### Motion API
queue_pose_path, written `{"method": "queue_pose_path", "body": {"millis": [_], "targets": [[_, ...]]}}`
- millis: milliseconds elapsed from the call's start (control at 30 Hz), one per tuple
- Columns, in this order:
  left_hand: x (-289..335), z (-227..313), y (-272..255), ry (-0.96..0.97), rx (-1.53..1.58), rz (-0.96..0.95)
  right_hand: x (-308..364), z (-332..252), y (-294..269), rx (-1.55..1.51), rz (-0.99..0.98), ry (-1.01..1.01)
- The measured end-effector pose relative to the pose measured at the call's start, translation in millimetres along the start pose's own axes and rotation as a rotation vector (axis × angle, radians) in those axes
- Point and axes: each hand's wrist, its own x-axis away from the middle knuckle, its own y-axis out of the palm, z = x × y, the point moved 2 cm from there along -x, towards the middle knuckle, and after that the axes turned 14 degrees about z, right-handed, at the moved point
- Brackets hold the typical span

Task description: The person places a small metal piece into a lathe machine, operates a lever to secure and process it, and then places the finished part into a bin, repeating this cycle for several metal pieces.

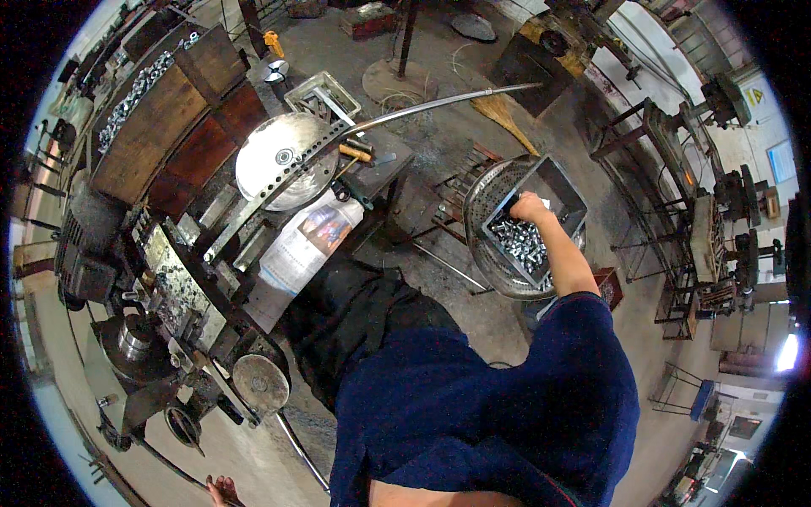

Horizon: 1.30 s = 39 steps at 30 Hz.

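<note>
Many small metal pieces (521,243) remain in the grey bin (563,190), finished share not evident; right hand (530,207) curled over them, hold unclear; left hand (222,490) well left of the bin, half-curled, grip indeterminable.

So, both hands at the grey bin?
No, only the right hand is at the grey bin; the left hand is by a dark bar.

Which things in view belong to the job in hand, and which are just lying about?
In use, judging by the hands:
small metal parts in the grey tray, right hand inside it
round basin under the tray
dark rod, at the left hand

Apparently lying about:
printed paper
straw broom
</note>
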Motion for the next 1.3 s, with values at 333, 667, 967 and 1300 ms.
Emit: {"method": "queue_pose_path", "body": {"millis": [333,667,967,1300], "targets": [[-3,2,1,0.015,0.006,-0.045,-10,17,24,-0.034,0.000,0.309],[-16,9,-4,0.084,-0.161,-0.031,-8,46,22,-0.100,0.167,0.399],[139,143,115,0.754,-0.481,-0.192,29,-104,-115,-0.741,0.641,-0.349],[232,138,314,0.431,0.177,-0.975,153,-432,-202,-1.260,0.087,-1.483]]}}
